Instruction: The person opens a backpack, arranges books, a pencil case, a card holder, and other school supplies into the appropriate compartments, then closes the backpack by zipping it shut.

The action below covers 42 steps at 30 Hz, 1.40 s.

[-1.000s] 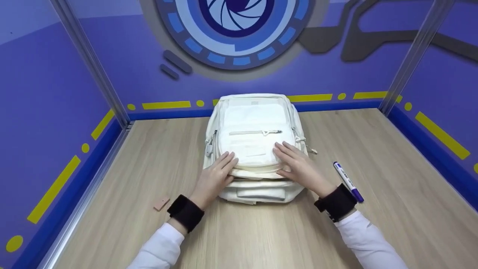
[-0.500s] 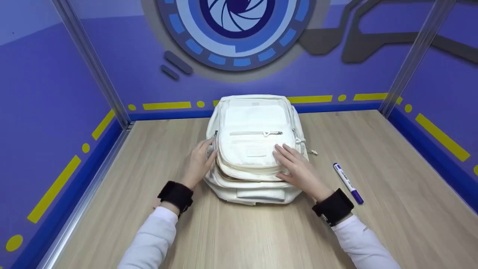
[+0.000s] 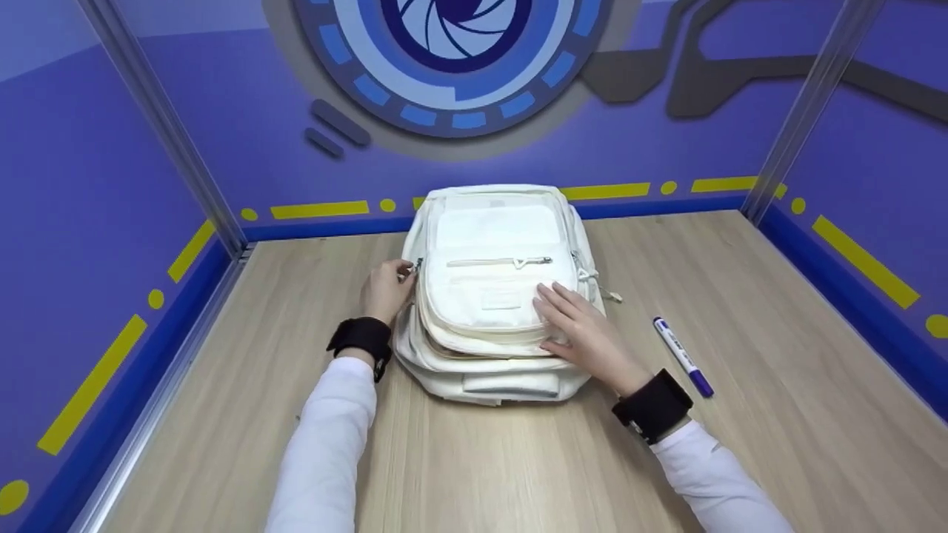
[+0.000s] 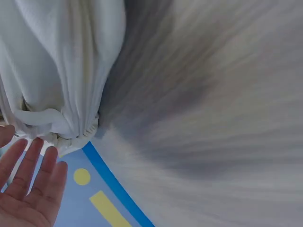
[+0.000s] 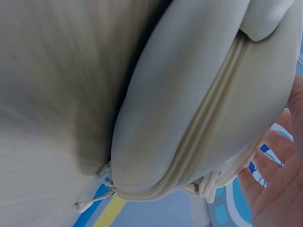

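Note:
A cream-white backpack (image 3: 492,229) lies on its back on the table, front pocket up. Along its lower left edge the front layers gape apart. At its left side my left hand (image 3: 384,290) pinches a zipper pull (image 3: 419,263) between thumb and index finger. In the left wrist view the other fingers (image 4: 49,172) reach loosely beside the bag's side, the thumb being out of sight. My right hand (image 3: 585,333) rests on the lower right of the front pocket with fingers spread. The right wrist view shows it beside the bag's zipped edge (image 5: 203,123).
A white marker with purple ends (image 3: 683,357) lies on the wooden tabletop (image 3: 778,333) to the right of the bag. Blue-purple panels (image 3: 652,155) wall the table at the back and both sides. A cord pull (image 3: 613,297) sticks out at the bag's right.
My left hand has moved from the pocket's lower left up to the zipper pull on the bag's left side. The left arm now covers the small pinkish-brown block. The right hand stays put.

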{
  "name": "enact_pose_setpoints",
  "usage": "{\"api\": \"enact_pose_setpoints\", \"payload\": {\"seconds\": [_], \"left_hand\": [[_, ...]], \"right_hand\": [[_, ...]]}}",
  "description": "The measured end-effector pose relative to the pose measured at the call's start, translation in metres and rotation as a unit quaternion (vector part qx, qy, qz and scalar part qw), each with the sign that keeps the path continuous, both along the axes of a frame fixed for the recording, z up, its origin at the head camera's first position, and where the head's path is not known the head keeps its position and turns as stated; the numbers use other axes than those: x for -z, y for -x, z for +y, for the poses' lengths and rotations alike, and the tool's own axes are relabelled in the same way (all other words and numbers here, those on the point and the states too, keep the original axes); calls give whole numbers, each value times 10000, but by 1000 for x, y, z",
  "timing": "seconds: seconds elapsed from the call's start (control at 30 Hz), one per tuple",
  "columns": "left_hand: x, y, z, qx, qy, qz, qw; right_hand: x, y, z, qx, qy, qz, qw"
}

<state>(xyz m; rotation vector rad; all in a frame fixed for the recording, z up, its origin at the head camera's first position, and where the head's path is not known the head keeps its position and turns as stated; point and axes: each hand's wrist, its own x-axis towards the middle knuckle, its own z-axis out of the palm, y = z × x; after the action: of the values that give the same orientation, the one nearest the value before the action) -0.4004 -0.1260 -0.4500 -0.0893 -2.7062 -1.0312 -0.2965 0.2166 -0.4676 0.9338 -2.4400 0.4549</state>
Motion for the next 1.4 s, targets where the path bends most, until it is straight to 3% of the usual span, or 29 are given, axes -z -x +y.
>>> {"api": "enact_pose_setpoints", "payload": {"seconds": [0.4,0.5,0.6,0.67,0.73,1.03,1.27,1.4], "left_hand": [[-7,14,6,28,471,-39,9989],[-4,12,3,143,975,448,9941],[0,7,0,342,1477,1169,9815],[2,2,-2,488,1742,1547,9712],[2,-4,-4,592,1883,1711,9653],[-3,-39,-6,908,2397,1944,9468],[0,-67,-8,977,2950,2316,9218],[2,-86,-8,965,2977,2359,9200]], "right_hand": [[3,-1,-1,108,-130,104,9998],[3,-1,-4,127,-140,33,9998],[3,-1,-5,143,-146,15,9998],[3,-2,-5,157,-150,1,9998],[4,-2,-4,173,-149,-3,9997],[5,-2,-2,147,-107,56,9998],[5,-1,-3,138,-122,224,9996],[6,-1,-3,138,-139,253,9995]]}}
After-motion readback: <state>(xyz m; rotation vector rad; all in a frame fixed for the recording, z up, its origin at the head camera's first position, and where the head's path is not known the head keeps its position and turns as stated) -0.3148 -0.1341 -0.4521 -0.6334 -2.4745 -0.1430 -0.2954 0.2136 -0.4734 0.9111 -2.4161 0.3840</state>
